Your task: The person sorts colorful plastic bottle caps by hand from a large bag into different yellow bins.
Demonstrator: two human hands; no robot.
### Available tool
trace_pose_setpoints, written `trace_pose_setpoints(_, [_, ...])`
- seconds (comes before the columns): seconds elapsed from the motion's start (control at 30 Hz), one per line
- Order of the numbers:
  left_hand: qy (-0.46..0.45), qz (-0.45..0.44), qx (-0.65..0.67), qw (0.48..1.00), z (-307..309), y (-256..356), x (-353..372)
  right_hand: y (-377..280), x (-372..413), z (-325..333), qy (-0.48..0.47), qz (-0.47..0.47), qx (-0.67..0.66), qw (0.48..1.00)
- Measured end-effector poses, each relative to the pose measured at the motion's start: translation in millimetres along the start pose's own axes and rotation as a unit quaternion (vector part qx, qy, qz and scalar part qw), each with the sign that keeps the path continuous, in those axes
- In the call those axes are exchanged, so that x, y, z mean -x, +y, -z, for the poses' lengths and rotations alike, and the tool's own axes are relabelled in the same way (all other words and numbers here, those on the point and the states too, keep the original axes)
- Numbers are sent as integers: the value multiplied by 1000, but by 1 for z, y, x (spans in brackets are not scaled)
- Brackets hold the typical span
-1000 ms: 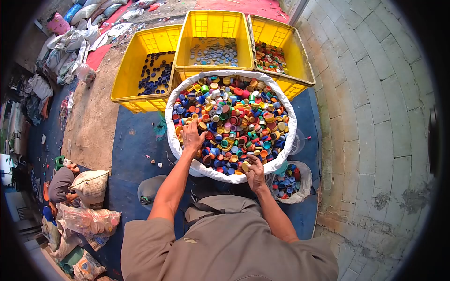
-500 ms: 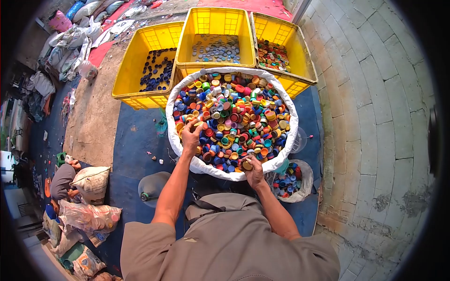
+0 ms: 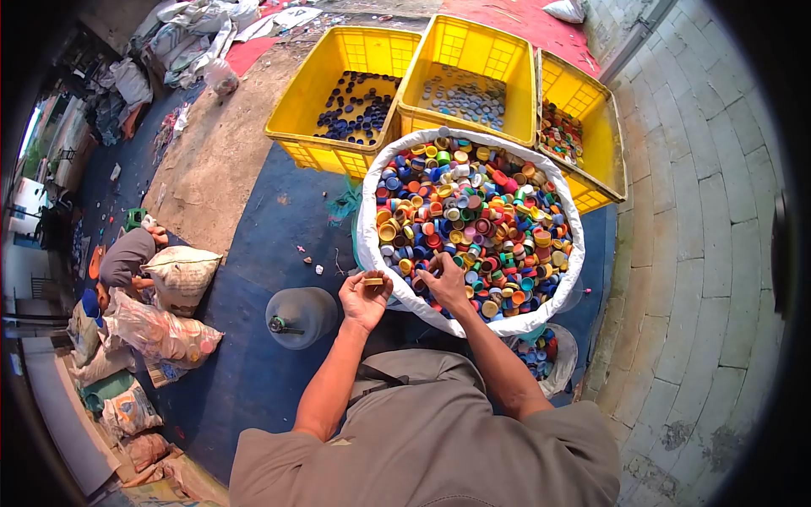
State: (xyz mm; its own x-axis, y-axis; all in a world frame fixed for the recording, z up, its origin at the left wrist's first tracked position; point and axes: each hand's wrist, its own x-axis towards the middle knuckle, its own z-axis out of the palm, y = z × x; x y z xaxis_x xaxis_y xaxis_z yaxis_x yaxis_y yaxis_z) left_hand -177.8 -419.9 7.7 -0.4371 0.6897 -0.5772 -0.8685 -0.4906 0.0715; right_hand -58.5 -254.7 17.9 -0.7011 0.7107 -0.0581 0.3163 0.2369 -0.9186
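Note:
My left hand (image 3: pixel 365 302) is turned palm up just outside the near-left rim of a white-lined round tub (image 3: pixel 369 245). Its curled fingers hold a yellowish bottle cap (image 3: pixel 373 281). Inside the tub lies a heap of mixed bottle caps (image 3: pixel 481 224) in red, blue, yellow, green and white. My right hand (image 3: pixel 448 283) is over the near-left part of the heap, its fingers drawn together at the caps. Whatever is between those fingertips is too small to make out.
Behind the tub stand three yellow crates: the left crate (image 3: pixel 283 127) with dark blue caps, the middle crate (image 3: pixel 469 38) with pale ones, the right crate (image 3: pixel 604 160) with reddish ones. A large plastic jug (image 3: pixel 302 319) stands left. A person (image 3: pixel 127 253) bends beside sacks (image 3: pixel 186 279). A block wall (image 3: pixel 701 253) borders the right.
My left hand has left the heap and turned palm up outside the rim with a cap. My right hand has moved from the near rim onto the heap's left part. The view has swung left.

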Motion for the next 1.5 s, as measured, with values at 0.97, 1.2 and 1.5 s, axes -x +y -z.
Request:
trace_pose_setpoints(0.97, [45, -334, -746, 574, -29, 44, -61, -11, -8, -14, -74, -23, 11, 997])
trace_pose_setpoints(1.2, [-42, -302, -887, 348, -64, 43, -99, 3, 41, 14, 11, -181, -271, 945])
trace_pose_setpoints(1.5, [-9, -190, -940, 284, -68, 39, -120, 0, 67, 16, 43, -224, -250, 941])
